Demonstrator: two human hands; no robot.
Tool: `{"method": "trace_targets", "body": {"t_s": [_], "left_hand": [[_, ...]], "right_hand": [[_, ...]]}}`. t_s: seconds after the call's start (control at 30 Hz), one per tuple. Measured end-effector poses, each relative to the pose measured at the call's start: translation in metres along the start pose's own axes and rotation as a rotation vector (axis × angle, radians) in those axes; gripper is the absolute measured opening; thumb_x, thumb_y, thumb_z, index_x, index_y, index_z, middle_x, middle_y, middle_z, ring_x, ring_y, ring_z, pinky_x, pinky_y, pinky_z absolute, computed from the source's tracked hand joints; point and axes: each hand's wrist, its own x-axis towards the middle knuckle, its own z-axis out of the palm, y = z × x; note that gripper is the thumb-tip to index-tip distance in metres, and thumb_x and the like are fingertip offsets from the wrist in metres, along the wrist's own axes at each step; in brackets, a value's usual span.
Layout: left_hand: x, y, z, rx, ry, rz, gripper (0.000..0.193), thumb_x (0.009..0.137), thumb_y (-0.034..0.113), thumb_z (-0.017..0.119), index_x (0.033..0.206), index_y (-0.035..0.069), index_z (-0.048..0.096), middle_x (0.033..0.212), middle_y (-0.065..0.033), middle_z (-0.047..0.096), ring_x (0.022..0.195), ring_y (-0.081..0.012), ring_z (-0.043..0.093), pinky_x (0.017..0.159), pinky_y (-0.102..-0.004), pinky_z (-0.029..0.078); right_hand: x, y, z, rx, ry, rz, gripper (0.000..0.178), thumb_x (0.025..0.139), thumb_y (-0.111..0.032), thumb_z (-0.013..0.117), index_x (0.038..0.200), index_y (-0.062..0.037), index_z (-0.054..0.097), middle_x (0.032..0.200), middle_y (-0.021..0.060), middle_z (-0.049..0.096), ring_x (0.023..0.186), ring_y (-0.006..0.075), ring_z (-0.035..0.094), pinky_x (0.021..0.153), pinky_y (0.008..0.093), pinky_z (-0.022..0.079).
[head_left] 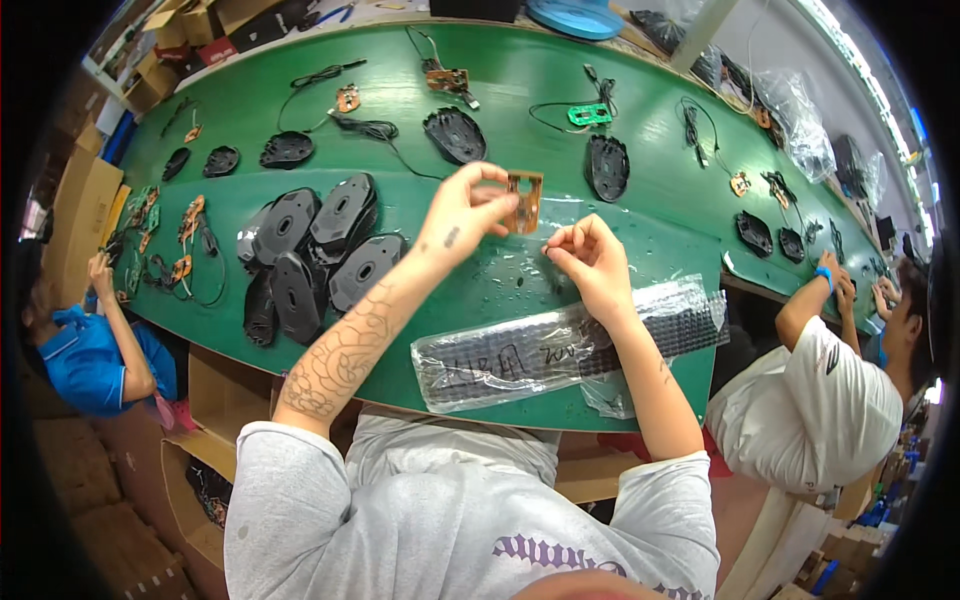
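My left hand (462, 215) pinches a small brown circuit board (526, 204) by its left edge, holding it upright above the green table (440, 270). Just right of the board, my right hand (600, 272) has thumb and forefinger pressed together. A tiny dark bit seems to show at those fingertips, too small to name. Small dark pieces (508, 281) lie scattered on the table below the hands. Under my right forearm rests a clear plastic bag (500, 362) with marker writing, beside a sheet of small black parts (665, 318).
Black computer mouse shells (290, 225) are piled left of my left forearm. Beyond my hands lie open mouse shells (607, 168), a green circuit board (589, 115) and coiled black cables (365, 127). Co-workers sit at left (95, 350) and right (820, 400).
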Motion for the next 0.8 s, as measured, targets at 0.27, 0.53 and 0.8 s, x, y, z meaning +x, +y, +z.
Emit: {"method": "trace_targets", "body": {"t_s": [0.27,0.53,0.8], "left_hand": [[-0.020,-0.025,0.015,0.234,-0.070,-0.080,0.024,0.091,0.007,0.066,0.112,0.000,0.055,0.095,-0.0134,0.071,0.077,-0.0178,0.071,0.064,-0.0247,0.055],[-0.018,-0.024,0.015,0.296,-0.107,-0.087,0.022,0.091,0.007,0.065,0.111,0.001,0.056,0.093,-0.0131,0.072,0.077,-0.0182,0.072,0.064,-0.0254,0.054],[-0.019,-0.021,0.016,0.325,-0.113,-0.077,0.022,0.091,0.007,0.065,0.110,0.001,0.056,0.093,-0.0138,0.072,0.079,-0.0192,0.073,0.065,-0.0263,0.055]], "right_hand": [[0.000,-0.001,-0.005,0.257,0.017,0.023,0.031,0.086,0.008,0.064,0.087,-0.0109,0.040,0.100,0.0098,0.064,0.094,0.0151,0.061,0.088,0.0278,0.050],[0.003,0.005,-0.006,0.217,0.075,0.006,0.032,0.085,0.009,0.065,0.088,-0.0108,0.040,0.101,0.0089,0.064,0.094,0.0147,0.060,0.086,0.0270,0.051],[0.003,0.001,0.001,0.103,0.135,-0.034,0.033,0.083,0.010,0.067,0.088,-0.0099,0.040,0.109,0.0093,0.061,0.093,0.0148,0.063,0.084,0.0265,0.052]]}}
